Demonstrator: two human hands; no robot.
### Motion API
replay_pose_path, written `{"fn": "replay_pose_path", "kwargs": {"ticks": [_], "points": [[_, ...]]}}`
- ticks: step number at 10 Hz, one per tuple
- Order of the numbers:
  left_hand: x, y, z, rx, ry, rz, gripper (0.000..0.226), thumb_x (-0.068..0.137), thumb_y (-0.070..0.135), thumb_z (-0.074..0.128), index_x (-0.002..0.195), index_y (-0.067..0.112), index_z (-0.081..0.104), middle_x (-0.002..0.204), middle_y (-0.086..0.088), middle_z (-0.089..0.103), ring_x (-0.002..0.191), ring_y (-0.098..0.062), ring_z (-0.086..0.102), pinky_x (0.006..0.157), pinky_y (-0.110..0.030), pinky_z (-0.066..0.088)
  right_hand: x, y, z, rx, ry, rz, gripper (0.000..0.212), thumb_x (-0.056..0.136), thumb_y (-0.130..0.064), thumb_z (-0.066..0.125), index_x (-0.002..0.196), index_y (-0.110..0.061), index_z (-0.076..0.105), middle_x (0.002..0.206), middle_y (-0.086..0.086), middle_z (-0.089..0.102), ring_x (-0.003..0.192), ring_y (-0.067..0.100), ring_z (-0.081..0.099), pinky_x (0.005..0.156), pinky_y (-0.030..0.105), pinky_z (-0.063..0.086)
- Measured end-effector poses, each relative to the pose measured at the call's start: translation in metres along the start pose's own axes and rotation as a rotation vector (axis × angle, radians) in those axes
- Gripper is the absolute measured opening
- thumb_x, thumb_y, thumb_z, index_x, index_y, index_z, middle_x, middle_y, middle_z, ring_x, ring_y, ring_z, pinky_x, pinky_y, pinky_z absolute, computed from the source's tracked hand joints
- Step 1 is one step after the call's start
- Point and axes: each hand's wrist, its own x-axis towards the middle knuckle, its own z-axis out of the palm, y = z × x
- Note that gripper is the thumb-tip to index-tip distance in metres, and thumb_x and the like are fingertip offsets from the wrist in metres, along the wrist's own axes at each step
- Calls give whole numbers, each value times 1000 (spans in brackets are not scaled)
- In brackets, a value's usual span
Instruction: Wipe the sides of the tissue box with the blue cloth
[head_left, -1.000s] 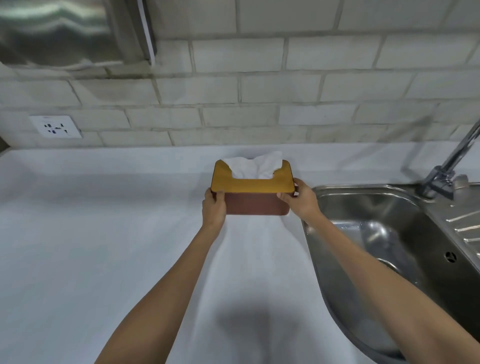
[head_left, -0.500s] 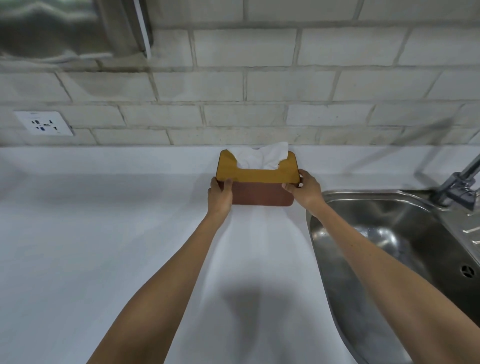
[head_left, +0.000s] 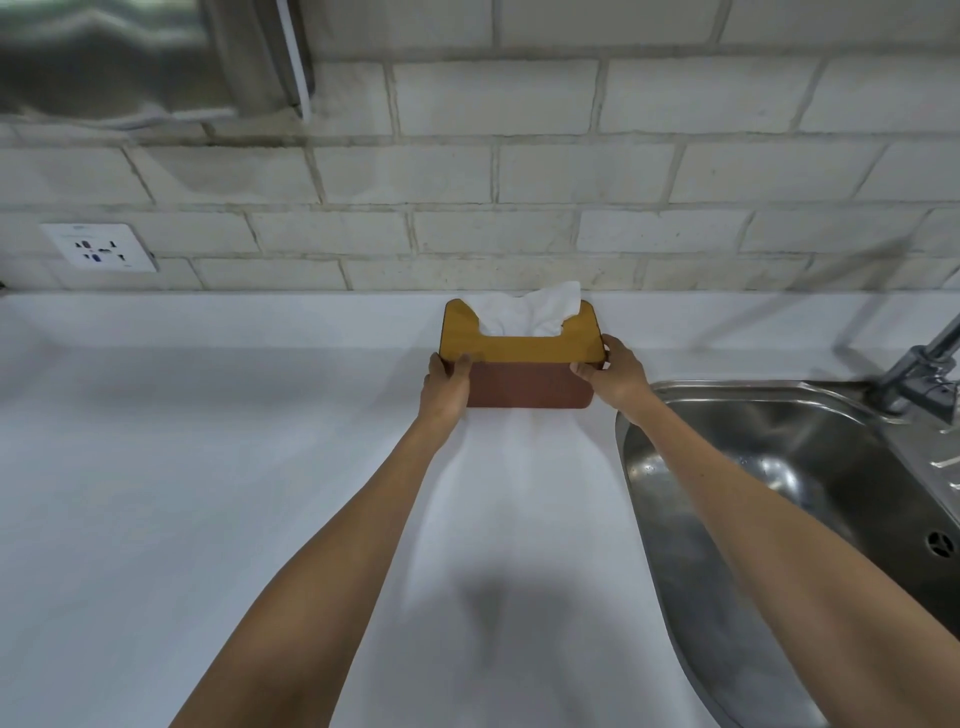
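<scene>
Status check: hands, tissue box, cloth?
Left hand and right hand grip the tissue box by its ends. Box by the wall on the counter. No blue cloth in view. Nothing in the way.

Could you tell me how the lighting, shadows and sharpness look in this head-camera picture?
Head view: soft overhead light; a blurry shadow falls on the counter between the forearms; glare spots shine in the sink; wide-angle bending curves the wall tiles; the steel fixture at upper left is blurred; the tissue box and both hands are fairly sharp.
</scene>
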Motion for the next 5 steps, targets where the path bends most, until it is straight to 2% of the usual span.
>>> {"fn": "replay_pose_path", "kwargs": {"ticks": [1,2,3,4,5], "points": [[-1,3,-3,27,-48,-34,65,98,45,30,151,13,10,153,-10,33,137,-30,36,109,-39,31,2,0,0,-4,-18,17,58,88,-23,63,139,-8,39,132,14,55,119,31,53,81,27,40],[-4,6,-5,55,-80,-64,71,98,49,30,152,14,-1,156,-9,27,140,-30,31,112,-39,28,1,-1,-2,-22,-20,21,60,88,-23,63,140,-8,36,135,15,53,121,32,52,83,28,40],[-5,8,-6,71,-98,-99,74,97,49,32,151,11,-2,157,-10,24,141,-30,29,112,-39,27,2,-2,-4,-47,-17,34,77,89,-26,62,150,-11,18,142,15,46,128,33,48,93,33,42],[-15,13,-10,93,-68,-104,71,97,47,35,149,7,11,153,-13,31,138,-31,34,109,-40,32,-9,-8,-11,-81,-6,41,82,90,-27,61,152,-14,9,144,17,43,129,34,46,98,36,42],[-25,21,-13,91,-45,-89,62,97,42,39,144,5,23,146,-13,39,131,-31,41,104,-40,38,-17,-16,-21,-134,24,21,79,91,-29,58,152,-12,10,148,17,38,133,32,43,101,35,39]]}}
